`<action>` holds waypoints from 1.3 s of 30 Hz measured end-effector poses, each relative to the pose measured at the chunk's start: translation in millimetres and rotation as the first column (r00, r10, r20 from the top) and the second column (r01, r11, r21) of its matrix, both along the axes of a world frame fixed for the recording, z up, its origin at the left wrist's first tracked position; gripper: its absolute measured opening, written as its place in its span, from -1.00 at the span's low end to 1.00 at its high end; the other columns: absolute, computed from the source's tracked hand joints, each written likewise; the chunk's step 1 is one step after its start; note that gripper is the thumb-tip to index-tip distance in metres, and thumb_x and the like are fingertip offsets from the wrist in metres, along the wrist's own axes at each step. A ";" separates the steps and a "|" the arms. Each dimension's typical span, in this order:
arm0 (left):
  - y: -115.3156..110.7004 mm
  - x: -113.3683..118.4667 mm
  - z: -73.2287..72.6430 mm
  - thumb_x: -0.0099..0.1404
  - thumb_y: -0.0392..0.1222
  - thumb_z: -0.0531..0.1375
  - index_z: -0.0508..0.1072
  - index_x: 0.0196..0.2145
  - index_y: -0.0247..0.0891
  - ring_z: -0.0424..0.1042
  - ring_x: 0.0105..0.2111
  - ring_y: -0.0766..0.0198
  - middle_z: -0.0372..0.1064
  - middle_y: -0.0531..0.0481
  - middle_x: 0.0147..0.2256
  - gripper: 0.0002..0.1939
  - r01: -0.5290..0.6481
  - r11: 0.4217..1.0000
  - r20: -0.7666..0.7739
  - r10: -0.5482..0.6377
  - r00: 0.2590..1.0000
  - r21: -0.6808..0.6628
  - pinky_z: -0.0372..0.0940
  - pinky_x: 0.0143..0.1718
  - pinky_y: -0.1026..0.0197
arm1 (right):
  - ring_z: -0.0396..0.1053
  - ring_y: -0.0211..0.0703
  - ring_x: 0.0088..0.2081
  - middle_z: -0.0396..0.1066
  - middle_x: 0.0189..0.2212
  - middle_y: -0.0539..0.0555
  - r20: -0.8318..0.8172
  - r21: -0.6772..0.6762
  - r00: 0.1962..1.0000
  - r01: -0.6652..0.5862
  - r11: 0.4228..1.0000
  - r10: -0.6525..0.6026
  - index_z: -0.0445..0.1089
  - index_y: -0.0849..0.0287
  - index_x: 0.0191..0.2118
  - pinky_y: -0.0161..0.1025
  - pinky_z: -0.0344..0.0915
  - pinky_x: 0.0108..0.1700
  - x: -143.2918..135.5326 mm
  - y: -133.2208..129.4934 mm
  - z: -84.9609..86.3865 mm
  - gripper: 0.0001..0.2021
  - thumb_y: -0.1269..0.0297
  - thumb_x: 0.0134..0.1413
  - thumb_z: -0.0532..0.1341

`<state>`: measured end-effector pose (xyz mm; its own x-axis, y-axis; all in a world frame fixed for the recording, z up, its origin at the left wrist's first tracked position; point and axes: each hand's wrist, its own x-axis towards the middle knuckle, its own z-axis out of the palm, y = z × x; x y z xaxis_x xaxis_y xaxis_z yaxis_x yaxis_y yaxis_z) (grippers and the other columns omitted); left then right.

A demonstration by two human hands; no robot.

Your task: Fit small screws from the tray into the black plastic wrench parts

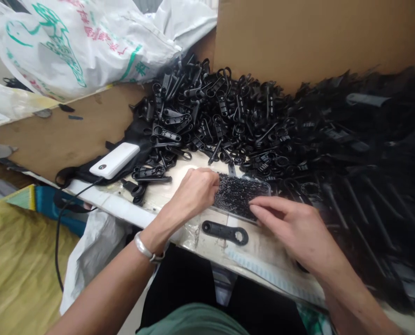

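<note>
A clear shallow tray (240, 195) full of tiny black pieces lies on the light worktop. My left hand (202, 188) is closed at the tray's left end; what its curled fingers hold, if anything, is hidden. At the tray's right edge is my right hand (280, 216), thumb and forefinger pinched together over the small pieces; anything between the tips is too small to name. A black plastic part with a ring at one end (224, 232) lies flat in front of the tray, touched by neither hand.
Behind the tray rises a large heap of black plastic parts (224, 116), continuing down the right side. A white power bank (114, 160) with a black cable lies at left. Cardboard (298, 42) walls the back. A white printed sack (88, 46) hangs over the upper left.
</note>
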<state>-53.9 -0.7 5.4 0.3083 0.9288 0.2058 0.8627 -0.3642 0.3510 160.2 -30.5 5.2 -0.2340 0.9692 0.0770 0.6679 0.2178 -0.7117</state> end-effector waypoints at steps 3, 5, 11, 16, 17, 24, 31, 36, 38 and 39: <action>-6.4 -3.2 1.2 0.19 -0.32 0.16 0.51 -0.45 -0.31 0.40 -0.46 0.29 0.47 -0.01 -0.45 -0.87 -0.097 0.993 0.249 0.112 0.962 -0.070 0.23 -0.44 0.26 | 0.39 -0.19 -0.55 0.46 -0.56 0.00 -0.194 -0.194 0.979 0.027 0.981 -0.065 0.52 0.11 -0.30 -0.28 0.34 -0.47 -8.9 -1.6 3.9 -0.83 0.16 0.06 0.25; -10.6 -3.1 1.0 0.12 -0.30 0.23 0.52 -0.47 -0.32 0.41 -0.48 0.30 0.47 0.01 -0.49 -0.94 -0.115 0.972 0.538 0.210 0.816 -0.205 0.26 -0.47 0.29 | 0.35 -0.23 -0.58 0.42 -0.61 -0.01 -0.273 -0.252 0.958 0.021 0.967 -0.092 0.51 0.14 -0.35 -0.33 0.32 -0.50 -14.0 -1.7 6.7 -0.86 0.19 0.01 0.29; -28.3 6.9 -3.0 -0.01 -0.39 0.34 0.49 -0.44 -0.37 0.45 -0.49 0.38 0.48 0.02 -0.49 -0.87 0.155 0.908 0.916 0.364 0.171 -0.390 0.36 -0.35 0.32 | 0.31 -0.32 -0.58 0.41 -0.61 -0.04 -0.459 -0.292 0.881 -0.023 0.956 -0.119 0.49 0.17 -0.36 -0.40 0.29 -0.51 -18.3 -3.7 3.6 -0.85 0.22 -0.05 0.36; -43.9 16.8 -5.5 0.00 -0.37 0.38 0.49 -0.40 -0.37 0.51 -0.43 0.33 0.53 -0.04 -0.39 -0.83 0.272 0.879 0.913 0.407 0.004 -0.393 0.40 -0.28 0.29 | 0.34 -0.29 -0.51 0.46 -0.49 0.04 -0.669 -0.325 0.727 -0.102 0.940 -0.153 0.51 0.18 -0.27 -0.34 0.33 -0.43 -22.3 -12.5 -4.0 -0.80 0.19 0.00 0.35; -45.7 18.3 -5.8 0.00 -0.38 0.38 0.49 -0.41 -0.37 0.51 -0.42 0.33 0.53 -0.05 -0.39 -0.83 0.266 0.880 0.912 0.410 -0.003 -0.395 0.40 -0.27 0.30 | 0.34 -0.29 -0.52 0.46 -0.49 0.05 -0.704 -0.340 0.689 -0.114 0.934 -0.172 0.52 0.19 -0.27 -0.34 0.33 -0.43 -24.2 -14.5 -3.9 -0.81 0.21 0.00 0.35; -52.7 24.2 -7.5 -0.02 -0.40 0.39 0.50 -0.43 -0.36 0.49 -0.38 0.37 0.54 -0.02 -0.40 -0.83 0.191 0.908 0.925 0.381 -0.008 -0.372 0.38 -0.26 0.36 | 0.33 -0.30 -0.54 0.40 -0.57 0.03 -0.806 -0.411 0.527 -0.170 0.896 -0.270 0.52 0.20 -0.34 -0.35 0.33 -0.45 -33.2 -22.8 -1.1 -0.88 0.28 -0.02 0.35; -59.1 29.6 -10.4 0.00 -0.40 0.38 0.51 -0.42 -0.36 0.47 -0.38 0.39 0.53 -0.02 -0.38 -0.84 0.175 0.917 0.929 0.368 -0.027 -0.358 0.37 -0.28 0.38 | 0.37 -0.30 -0.52 0.46 -0.51 0.07 -0.811 -0.456 0.449 -0.084 0.886 -0.375 0.55 0.22 -0.38 -0.41 0.39 -0.46 -34.0 -24.8 -4.3 -0.83 0.30 -0.18 0.41; -65.9 36.0 -8.7 0.00 -0.39 0.37 0.51 -0.44 -0.38 0.43 -0.41 0.41 0.50 -0.03 -0.41 -0.87 0.197 0.898 0.909 0.412 -0.057 -0.394 0.33 -0.31 0.38 | 0.40 -0.25 -0.50 0.49 -0.46 0.10 -0.772 -0.528 0.420 -0.005 0.849 -0.477 0.56 0.21 -0.42 -0.38 0.44 -0.48 -27.6 -23.9 -7.7 -0.79 0.32 -0.32 0.46; -68.4 39.0 -8.4 -0.03 -0.35 0.39 0.51 -0.45 -0.39 0.43 -0.42 0.40 0.49 -0.04 -0.42 -0.84 0.217 0.886 0.897 0.434 -0.078 -0.410 0.32 -0.33 0.37 | 0.41 -0.21 -0.48 0.49 -0.44 0.12 -0.754 -0.536 0.435 0.025 0.844 -0.492 0.56 0.21 -0.41 -0.34 0.46 -0.44 -26.2 -23.9 -10.4 -0.77 0.30 -0.33 0.46; -69.6 40.5 -8.3 -0.04 -0.32 0.41 0.51 -0.45 -0.39 0.43 -0.43 0.39 0.49 -0.04 -0.43 -0.82 0.231 0.880 0.890 0.446 -0.094 -0.416 0.33 -0.33 0.36 | 0.42 -0.18 -0.46 0.49 -0.43 0.13 -0.745 -0.532 0.452 0.041 0.846 -0.490 0.56 0.21 -0.40 -0.33 0.47 -0.42 -26.2 -24.5 -11.5 -0.75 0.28 -0.33 0.46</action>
